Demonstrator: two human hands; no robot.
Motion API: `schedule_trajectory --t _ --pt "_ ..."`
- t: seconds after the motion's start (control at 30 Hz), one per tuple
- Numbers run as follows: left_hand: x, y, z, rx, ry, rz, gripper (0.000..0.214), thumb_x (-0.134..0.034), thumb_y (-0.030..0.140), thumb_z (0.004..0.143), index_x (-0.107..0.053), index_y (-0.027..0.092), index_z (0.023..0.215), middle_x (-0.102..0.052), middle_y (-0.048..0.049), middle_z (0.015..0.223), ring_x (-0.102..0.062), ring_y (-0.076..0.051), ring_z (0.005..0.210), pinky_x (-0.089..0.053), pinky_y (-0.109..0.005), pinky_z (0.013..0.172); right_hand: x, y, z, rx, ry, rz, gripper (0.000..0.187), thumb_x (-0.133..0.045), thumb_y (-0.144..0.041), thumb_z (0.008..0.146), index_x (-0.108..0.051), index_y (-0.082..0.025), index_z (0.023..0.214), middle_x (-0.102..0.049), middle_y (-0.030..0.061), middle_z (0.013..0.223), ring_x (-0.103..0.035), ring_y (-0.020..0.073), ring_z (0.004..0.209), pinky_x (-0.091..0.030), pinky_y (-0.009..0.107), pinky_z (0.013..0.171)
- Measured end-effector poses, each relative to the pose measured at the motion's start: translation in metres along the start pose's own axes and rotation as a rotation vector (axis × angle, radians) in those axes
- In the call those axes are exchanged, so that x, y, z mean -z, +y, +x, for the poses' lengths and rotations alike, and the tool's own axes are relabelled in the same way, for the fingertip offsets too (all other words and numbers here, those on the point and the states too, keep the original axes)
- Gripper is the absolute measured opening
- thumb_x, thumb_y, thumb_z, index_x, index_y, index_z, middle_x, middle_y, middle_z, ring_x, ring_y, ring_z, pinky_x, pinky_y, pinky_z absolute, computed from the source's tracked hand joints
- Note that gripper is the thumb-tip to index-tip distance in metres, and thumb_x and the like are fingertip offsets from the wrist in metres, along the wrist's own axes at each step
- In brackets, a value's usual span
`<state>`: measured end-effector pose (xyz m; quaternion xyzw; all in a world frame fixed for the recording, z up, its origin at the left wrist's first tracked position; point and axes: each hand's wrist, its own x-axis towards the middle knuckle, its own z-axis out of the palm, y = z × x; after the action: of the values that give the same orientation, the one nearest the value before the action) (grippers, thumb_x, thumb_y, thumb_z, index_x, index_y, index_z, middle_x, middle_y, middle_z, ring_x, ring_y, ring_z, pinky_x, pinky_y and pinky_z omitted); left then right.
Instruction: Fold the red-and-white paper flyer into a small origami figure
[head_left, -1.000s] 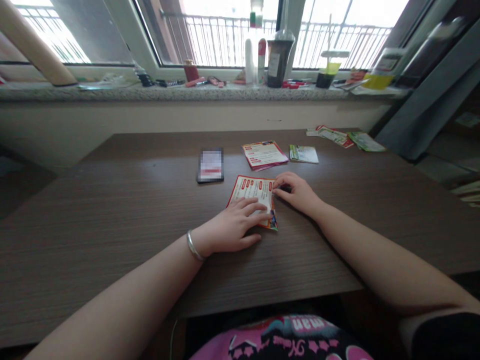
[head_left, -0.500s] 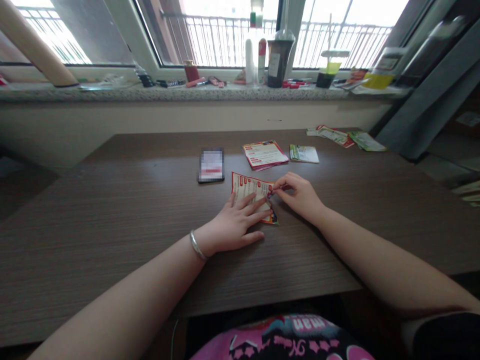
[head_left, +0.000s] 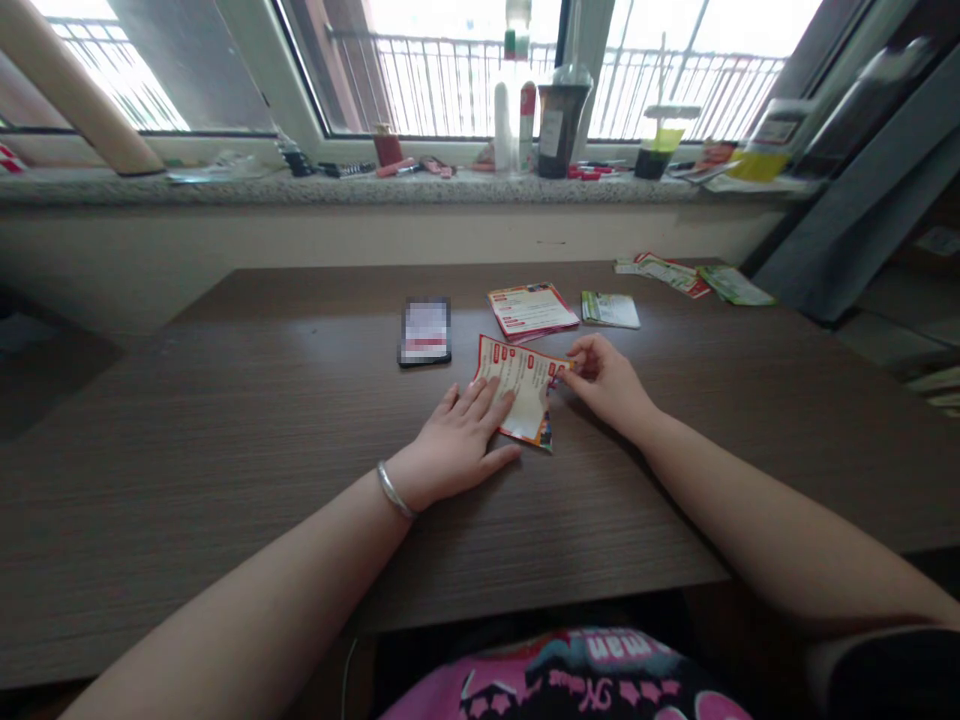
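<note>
A printed paper sheet (head_left: 531, 400) with a red border, red labels and lines of small text lies slantwise on the desk before me. My left hand (head_left: 465, 435) rests flat on its left part, fingers stretched out, covering some of the print. At the sheet's upper right corner, my right hand (head_left: 606, 380) pinches the paper between thumb and forefinger. The right edge looks uneven, with a dark coloured strip near the lower corner. A silver bangle (head_left: 394, 490) circles my left wrist.
Behind the sheet are a phone-like device (head_left: 425, 332) with a blurred screen, a stack of printed sheets (head_left: 531, 308) and a small green-white packet (head_left: 611, 309). Colourful packets (head_left: 671, 274) lie at the far right of the desk (head_left: 225, 400). Bottles and cups line the windowsill (head_left: 337, 190).
My right hand has shifted a little right and away from me with the sheet's corner, turning the sheet slightly. My left hand has slid left, uncovering more print.
</note>
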<state>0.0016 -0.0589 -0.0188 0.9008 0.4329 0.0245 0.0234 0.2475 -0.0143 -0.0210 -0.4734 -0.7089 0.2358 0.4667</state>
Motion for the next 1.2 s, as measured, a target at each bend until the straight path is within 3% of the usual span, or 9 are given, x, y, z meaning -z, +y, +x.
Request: schedule_trajectory --t 0.17,0.27,0.5,0.63,0.77,0.9,1.03,1.2 --pt "0.006 0.005 0.003 0.044 -0.045 -0.012 0.081 -0.036 0.063 0.091 -0.02 0.012 0.151 -0.014 -0.0154 0.158 -0.012 -0.029 0.147 -0.014 -0.046 0.118 -0.003 -0.013 -0.007 0.002 -0.067 -0.016 0.021 -0.064 -0.028 0.078 -0.053 -0.023 0.095 -0.058 -0.0022 0.072 -0.058 0.0138 0.06 -0.051 0.031 0.06" --pt "0.009 0.006 0.003 0.063 -0.047 -0.032 0.085 -0.041 0.062 0.089 -0.02 0.007 0.15 -0.015 -0.0182 0.157 -0.014 -0.03 0.146 -0.015 -0.044 0.119 -0.005 -0.021 -0.01 0.041 -0.093 -0.113 0.011 -0.063 -0.026 0.08 -0.057 -0.022 0.088 -0.061 -0.0007 0.074 -0.058 0.0138 0.063 -0.051 0.03 0.062" --pt "0.006 0.004 0.006 0.05 0.098 -0.163 0.101 -0.056 0.059 0.082 -0.002 0.008 0.151 -0.018 -0.0221 0.156 -0.022 -0.031 0.144 -0.024 -0.044 0.116 -0.009 -0.028 -0.016 0.088 -0.189 -0.108 0.007 -0.063 -0.024 0.081 -0.061 -0.022 0.088 -0.066 0.0011 0.083 -0.063 0.014 0.072 -0.055 0.03 0.07" --pt "0.001 0.001 0.007 0.039 0.142 -0.243 0.105 -0.064 0.054 0.079 -0.001 0.01 0.151 -0.02 -0.0249 0.155 -0.022 -0.035 0.143 -0.026 -0.051 0.115 -0.01 -0.029 -0.016 0.052 -0.166 -0.081 0.007 -0.062 -0.027 0.082 -0.062 -0.022 0.087 -0.066 0.0015 0.082 -0.062 0.0139 0.071 -0.055 0.03 0.068" --pt "-0.011 -0.006 0.011 -0.043 0.353 -0.336 0.116 -0.073 0.054 0.072 0.006 0.02 0.151 -0.02 -0.0251 0.154 -0.025 -0.041 0.141 -0.03 -0.061 0.11 -0.01 -0.026 -0.013 -0.021 -0.111 -0.035 0.011 -0.063 -0.028 0.081 -0.06 -0.02 0.089 -0.067 0.0021 0.082 -0.062 0.0142 0.07 -0.053 0.03 0.068" --pt "-0.017 -0.011 0.017 -0.097 0.515 -0.423 0.122 -0.079 0.046 0.069 0.009 0.022 0.15 -0.018 -0.0261 0.154 -0.028 -0.041 0.14 -0.037 -0.059 0.107 -0.009 -0.022 -0.01 -0.068 -0.113 -0.037 0.012 -0.064 -0.026 0.078 -0.061 -0.02 0.088 -0.067 0.0013 0.077 -0.06 0.0138 0.065 -0.05 0.029 0.064" --pt "-0.016 -0.011 0.019 -0.112 0.537 -0.419 0.116 -0.078 0.04 0.072 0.005 0.021 0.151 -0.018 -0.0268 0.153 -0.031 -0.041 0.138 -0.039 -0.058 0.107 -0.009 -0.023 -0.011 -0.114 -0.174 -0.054 0.011 -0.064 -0.024 0.077 -0.063 -0.019 0.086 -0.065 -0.0007 0.07 -0.058 0.0125 0.059 -0.048 0.026 0.059" --pt "-0.017 -0.012 0.019 -0.103 0.543 -0.373 0.121 -0.081 0.041 0.068 0.006 0.021 0.151 -0.016 -0.0273 0.153 -0.02 -0.044 0.142 -0.034 -0.062 0.108 -0.008 -0.026 -0.012 -0.052 -0.239 -0.174 0.008 -0.062 -0.021 0.079 -0.066 -0.019 0.086 -0.066 -0.0003 0.071 -0.058 0.0124 0.061 -0.046 0.025 0.059"
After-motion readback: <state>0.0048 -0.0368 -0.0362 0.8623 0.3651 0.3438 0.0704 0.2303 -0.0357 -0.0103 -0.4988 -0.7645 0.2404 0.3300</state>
